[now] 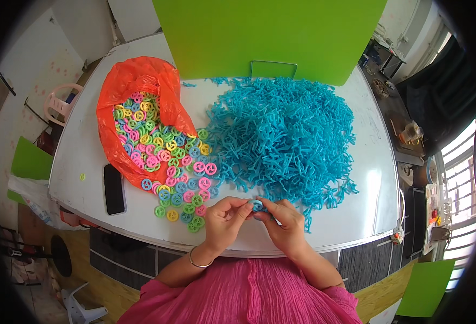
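Observation:
My left hand (224, 221) and my right hand (285, 222) meet at the table's near edge. Between their fingertips is a small blue plastic wheel (257, 204), pinched from both sides. A bit of blue shows under my right fingers too, but its shape is hidden. Just beyond my right hand rises a big heap of blue forked plastic pieces (286, 135). Loose spoked wheels (188, 197) in pink, green, blue and yellow lie near my left hand. More of them spill from an open red plastic bag (108, 119) at the left.
A dark-screened phone (114, 189) lies left of the wheels on the white table (365, 208). One small green ring (82, 176) sits farther left. Behind the heap stands a bright green panel (270, 32) with a metal wire handle (273, 62).

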`<state>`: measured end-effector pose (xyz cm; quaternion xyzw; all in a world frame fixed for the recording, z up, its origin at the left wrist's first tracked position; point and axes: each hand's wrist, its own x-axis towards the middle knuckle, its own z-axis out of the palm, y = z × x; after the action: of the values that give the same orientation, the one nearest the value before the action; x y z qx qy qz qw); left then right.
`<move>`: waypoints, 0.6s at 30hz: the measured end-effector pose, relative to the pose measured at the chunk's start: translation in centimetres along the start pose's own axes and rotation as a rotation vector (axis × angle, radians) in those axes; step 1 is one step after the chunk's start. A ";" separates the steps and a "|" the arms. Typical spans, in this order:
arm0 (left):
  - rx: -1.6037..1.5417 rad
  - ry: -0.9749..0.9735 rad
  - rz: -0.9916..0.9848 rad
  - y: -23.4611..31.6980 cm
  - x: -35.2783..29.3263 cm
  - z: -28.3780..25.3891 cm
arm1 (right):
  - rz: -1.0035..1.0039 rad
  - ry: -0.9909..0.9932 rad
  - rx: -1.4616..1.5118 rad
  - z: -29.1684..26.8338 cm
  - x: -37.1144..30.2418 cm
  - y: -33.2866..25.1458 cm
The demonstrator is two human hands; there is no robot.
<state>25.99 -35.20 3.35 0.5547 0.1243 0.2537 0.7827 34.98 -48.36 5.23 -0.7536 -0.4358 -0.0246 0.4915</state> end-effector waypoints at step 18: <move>0.037 0.011 -0.081 0.8 0.4 0.2 | -0.098 0.048 -0.074 -0.5 0.9 -0.4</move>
<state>26.27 -34.94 4.23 0.5620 0.1556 0.2226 0.7813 35.48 -48.08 6.23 -0.7483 -0.4590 -0.0828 0.4717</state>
